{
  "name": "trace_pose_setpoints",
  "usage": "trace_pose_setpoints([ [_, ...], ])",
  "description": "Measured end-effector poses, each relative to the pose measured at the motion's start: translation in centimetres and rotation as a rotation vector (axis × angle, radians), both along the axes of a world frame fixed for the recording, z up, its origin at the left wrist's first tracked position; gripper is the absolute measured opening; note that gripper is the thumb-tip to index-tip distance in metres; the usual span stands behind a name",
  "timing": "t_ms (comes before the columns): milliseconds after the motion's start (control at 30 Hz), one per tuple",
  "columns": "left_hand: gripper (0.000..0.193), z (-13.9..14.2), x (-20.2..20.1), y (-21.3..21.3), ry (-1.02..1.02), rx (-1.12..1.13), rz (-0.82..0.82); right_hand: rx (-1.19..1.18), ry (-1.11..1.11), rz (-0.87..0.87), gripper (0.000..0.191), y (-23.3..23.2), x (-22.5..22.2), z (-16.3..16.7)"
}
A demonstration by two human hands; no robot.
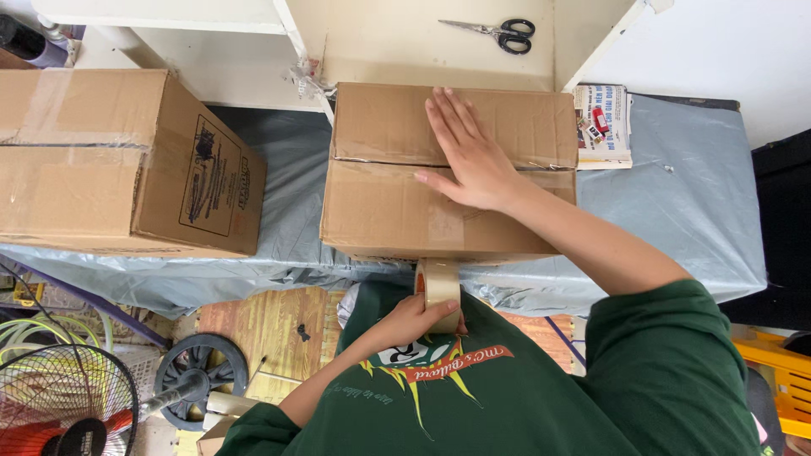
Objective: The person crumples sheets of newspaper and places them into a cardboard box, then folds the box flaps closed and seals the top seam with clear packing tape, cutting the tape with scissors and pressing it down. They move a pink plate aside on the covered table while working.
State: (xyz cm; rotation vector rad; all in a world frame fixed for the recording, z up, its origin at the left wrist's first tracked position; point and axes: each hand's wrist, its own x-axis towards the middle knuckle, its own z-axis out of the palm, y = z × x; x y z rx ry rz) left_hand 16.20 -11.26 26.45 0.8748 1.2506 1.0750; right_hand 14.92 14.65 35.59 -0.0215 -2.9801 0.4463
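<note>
Left grip [411, 321] clamped on tape roll [441, 287] at box [380, 211] near edge; right grip [473, 160] flat, fingers spread, across lengthwise seam

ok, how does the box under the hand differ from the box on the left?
The centre box has plain flaps meeting at an open seam, with the right hand flat on top; the left box is already taped across its top, untouched, and shows a printed side panel. The left hand holds a tape roll below the centre box only. Both are brown cardboard.

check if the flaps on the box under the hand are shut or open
Shut: both top flaps of the cardboard box lie flat, meeting at a seam, with the right hand pressed across it.
</note>
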Motion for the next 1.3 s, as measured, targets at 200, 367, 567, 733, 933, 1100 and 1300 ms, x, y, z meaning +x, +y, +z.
trace_pose_setpoints([
  [200,0.041,-0.4,-0.2,-0.1,-0.001,0.011,-0.004,0.081,-0.154,-0.186,0.081,4.1,-5.7,-2.0],
  [367,0.041,-1.0,0.0,-0.4,-0.097,0.019,0.004,-0.019,-0.243,-0.272,0.07,8.7,-9.2,-3.2],
  [567,0.034,-1.2,-0.3,-0.9,-0.15,0.028,-0.015,0.447,0.308,-0.373,0.045,20.8,-10.0,-5.8],
  [733,0.036,-1.6,-0.1,-0.6,0.027,0.066,-0.016,0.391,0.051,-0.466,0.034,24.9,-10.2,-7.4],
  [933,0.038,-2.3,-0.3,-0.6,-0.15,0.078,0.038,0.522,-0.081,-0.509,0.032,25.0,-8.8,-6.7],
  [1100,0.041,-2.7,-0.5,-0.3,-0.423,-0.013,0.119,0.386,-0.145,-0.521,0.038,24.5,-5.6,-6.2],
  [1300,0.041,-2.4,-1.3,-0.4,-0.337,0.019,0.023,0.305,0.184,-0.458,0.029,22.5,-3.6,-2.9],
])
